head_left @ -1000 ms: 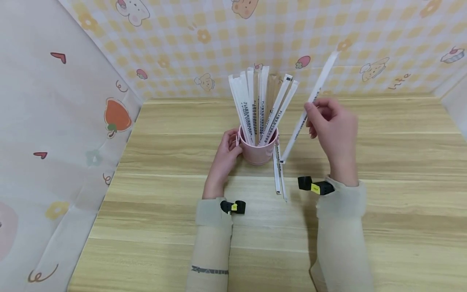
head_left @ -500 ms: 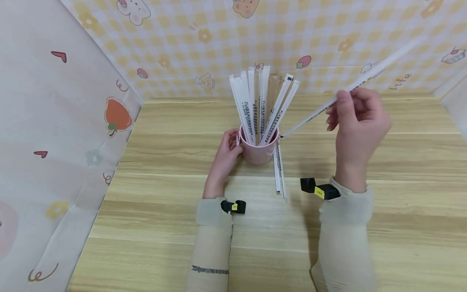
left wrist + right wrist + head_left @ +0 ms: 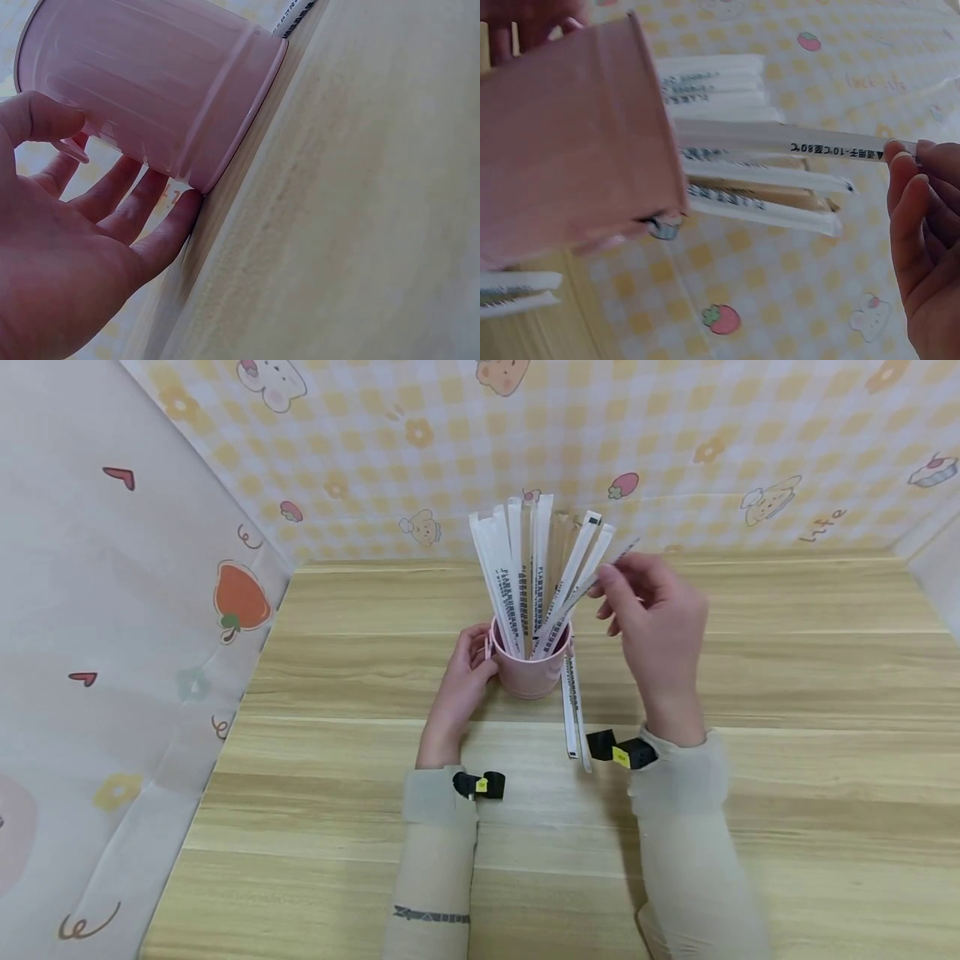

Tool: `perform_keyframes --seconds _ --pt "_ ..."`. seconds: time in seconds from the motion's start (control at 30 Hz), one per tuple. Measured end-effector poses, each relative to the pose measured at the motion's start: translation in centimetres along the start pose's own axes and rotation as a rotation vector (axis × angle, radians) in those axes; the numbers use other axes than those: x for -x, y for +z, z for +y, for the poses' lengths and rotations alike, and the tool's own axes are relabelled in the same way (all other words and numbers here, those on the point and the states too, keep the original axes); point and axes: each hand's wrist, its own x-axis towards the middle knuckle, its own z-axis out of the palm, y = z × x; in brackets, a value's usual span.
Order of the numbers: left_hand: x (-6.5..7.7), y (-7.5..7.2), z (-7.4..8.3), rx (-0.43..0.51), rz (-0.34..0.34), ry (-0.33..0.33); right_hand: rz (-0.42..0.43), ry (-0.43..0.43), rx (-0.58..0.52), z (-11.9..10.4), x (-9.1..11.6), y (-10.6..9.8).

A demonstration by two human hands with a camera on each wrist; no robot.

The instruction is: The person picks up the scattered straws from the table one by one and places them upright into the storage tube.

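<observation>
A small pink bucket point(image 3: 528, 680) stands upright on the wooden table, holding several paper-wrapped straws point(image 3: 504, 568), white and brown, that fan out above its rim. My left hand point(image 3: 459, 689) grips the bucket's left side, the thumb in front and the fingers behind, as the left wrist view shows. Between thumb and fingertips my right hand point(image 3: 663, 631) pinches the upper part of one white wrapped straw point(image 3: 817, 142). That straw slants down to the left, its lower end at the bucket's mouth among the others. The exact depth of its tip is hidden.
Two wrapped straws point(image 3: 572, 722) lie on the table point(image 3: 322, 777) just right of the bucket, pointing toward the front. Behind the table rises a yellow checked backdrop point(image 3: 420, 468); a pale patterned sheet point(image 3: 150, 635) hangs on the left.
My right hand swung out to the right with the straw, then came back left, bringing the straw's lower end from beside the bucket to its mouth. My left hand and the bucket stayed put.
</observation>
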Motion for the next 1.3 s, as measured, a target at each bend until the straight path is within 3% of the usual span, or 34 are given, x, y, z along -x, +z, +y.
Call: perform_keyframes --seconds 0.23,0.73,1.13,1.3 --pt "0.1 0.0 -0.2 -0.011 0.003 0.037 -0.123 0.070 0.098 2.7 0.1 1.7" --pt "0.0 0.0 -0.4 0.008 0.004 0.044 -0.232 0.107 0.432 4.2 0.6 3.5" --pt "0.0 0.1 -0.2 0.001 0.006 0.042 -0.205 0.052 0.499 4.5 0.8 4.2" --pt "0.0 0.1 -0.3 0.003 0.004 0.047 -0.202 0.060 0.477 4.4 0.8 4.0"
